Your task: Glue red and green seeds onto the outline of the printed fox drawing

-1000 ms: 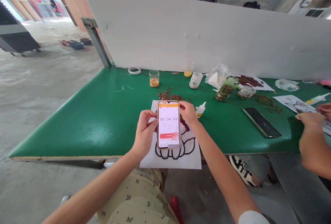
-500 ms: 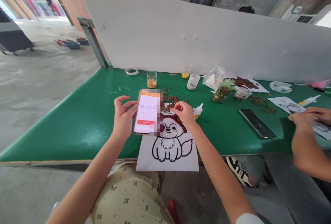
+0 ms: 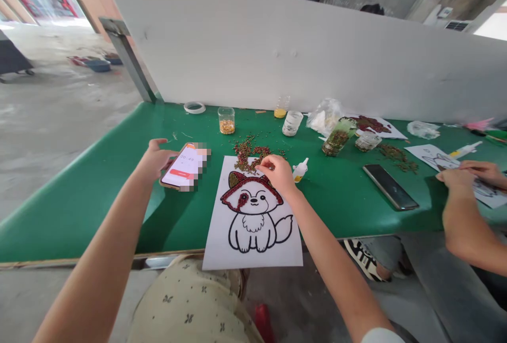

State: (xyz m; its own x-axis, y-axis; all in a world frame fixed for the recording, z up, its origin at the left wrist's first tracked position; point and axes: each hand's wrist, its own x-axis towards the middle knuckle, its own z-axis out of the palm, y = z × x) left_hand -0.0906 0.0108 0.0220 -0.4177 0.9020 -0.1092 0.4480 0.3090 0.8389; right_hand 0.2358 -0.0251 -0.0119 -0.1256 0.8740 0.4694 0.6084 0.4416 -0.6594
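At left of centre in the frame, the left hand (image 3: pixel 156 159) grips the edge of a lit phone (image 3: pixel 177 170) between thumb and fingers. Near the middle, the right hand (image 3: pixel 279 177) curls its fingers by the seeds (image 3: pixel 243 149), above the fox drawing (image 3: pixel 253 235); whether they pinch anything, I cannot tell.

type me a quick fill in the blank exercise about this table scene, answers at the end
In this view, the phone held by the left hand is to the ____ of the drawing sheet.
Between the left hand and the right hand, the ____ one is nearer the seed-like pieces at the sheet's far edge.
The colour of the tabletop is ____.

Missing words: left; right; green
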